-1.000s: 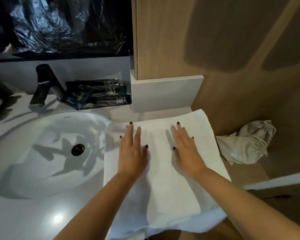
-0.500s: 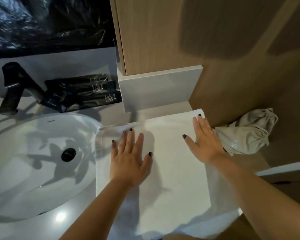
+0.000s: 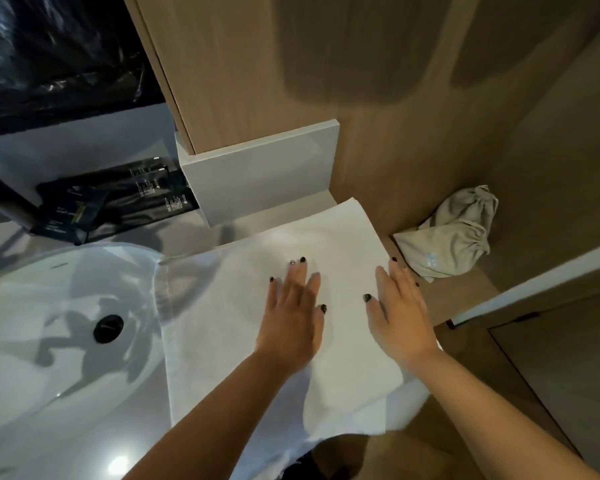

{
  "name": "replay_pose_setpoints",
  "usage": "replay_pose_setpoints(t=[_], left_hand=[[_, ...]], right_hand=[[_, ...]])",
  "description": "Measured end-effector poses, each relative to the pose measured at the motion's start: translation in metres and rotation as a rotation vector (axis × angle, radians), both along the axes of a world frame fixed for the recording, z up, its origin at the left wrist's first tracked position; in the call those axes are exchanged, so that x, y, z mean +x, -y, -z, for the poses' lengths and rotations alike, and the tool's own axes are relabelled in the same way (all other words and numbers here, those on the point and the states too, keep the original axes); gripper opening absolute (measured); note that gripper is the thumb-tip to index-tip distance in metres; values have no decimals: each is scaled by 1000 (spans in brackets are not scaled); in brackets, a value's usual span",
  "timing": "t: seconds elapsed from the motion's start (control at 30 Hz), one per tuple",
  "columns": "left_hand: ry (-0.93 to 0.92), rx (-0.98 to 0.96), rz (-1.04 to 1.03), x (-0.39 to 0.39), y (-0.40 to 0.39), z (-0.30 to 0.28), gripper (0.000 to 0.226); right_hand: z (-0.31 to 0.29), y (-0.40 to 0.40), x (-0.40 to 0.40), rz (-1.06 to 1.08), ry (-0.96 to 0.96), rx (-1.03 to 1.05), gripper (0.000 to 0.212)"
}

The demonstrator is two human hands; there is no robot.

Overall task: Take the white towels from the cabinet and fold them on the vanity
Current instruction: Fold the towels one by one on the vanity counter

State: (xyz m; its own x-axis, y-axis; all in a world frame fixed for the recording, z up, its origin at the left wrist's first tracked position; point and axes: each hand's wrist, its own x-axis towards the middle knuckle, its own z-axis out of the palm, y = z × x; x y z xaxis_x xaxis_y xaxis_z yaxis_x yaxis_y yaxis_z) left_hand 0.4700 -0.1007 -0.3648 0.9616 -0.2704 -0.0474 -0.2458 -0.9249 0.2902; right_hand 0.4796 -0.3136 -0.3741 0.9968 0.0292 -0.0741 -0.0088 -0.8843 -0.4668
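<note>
Towel: white towel (image 3: 229, 327) spread on the surface (image 3: 194, 237), left edge overhanging the sink (image 3: 25, 341).
Left hand (image 3: 291, 323): flat on it, no grip.
Right hand (image 3: 400, 320): flat at its right edge, no grip.
Nearby: grey drawstring bag (image 3: 454, 237) right; black packets (image 3: 118, 206) behind the sink.

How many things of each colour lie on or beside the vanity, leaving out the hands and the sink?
White: 1, the towel, spread flat under both hands
Black: 1 group, the toiletry packets; their number cannot be told
Beige: 1, the drawstring bag
Total: 3
</note>
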Motion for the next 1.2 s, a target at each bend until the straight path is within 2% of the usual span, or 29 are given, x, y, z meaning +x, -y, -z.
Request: replay_pose_setpoints(t=[0.1, 0.17, 0.27, 0.4, 0.5, 0.67, 0.8, 0.87, 1.03, 1.2], left_hand=[[-43, -23, 84, 4, 48, 4, 61], [-40, 83, 102, 4, 66, 9, 63], [-16, 194, 113, 3, 70, 15, 67], [-31, 173, 100, 0, 73, 13, 69], [-44, 189, 62, -1, 78, 9, 66], [-154, 231, -113, -13, 107, 7, 60], [-118, 229, -103, -34, 113, 8, 76], [-91, 229, -96, -38, 109, 11, 79], [-27, 222, -109, -38, 107, 16, 77], [-44, 102, -187, -51, 105, 16, 62]], right_hand=[[-1, 24, -7, 250, -154, 336, 55], [2, 41, -17, 406, -242, 471, 54], [16, 61, -44, 500, -244, 594, 38], [29, 71, -80, 593, -189, 643, 41], [27, 71, -95, 532, -276, 688, 50], [27, 89, -126, 251, -637, 792, 28], [32, 105, -154, 368, -753, 866, 10], [33, 106, -164, 423, -802, 910, 14], [29, 105, -196, 459, -813, 934, 32], [24, 105, -217, 428, -673, 968, 32]])
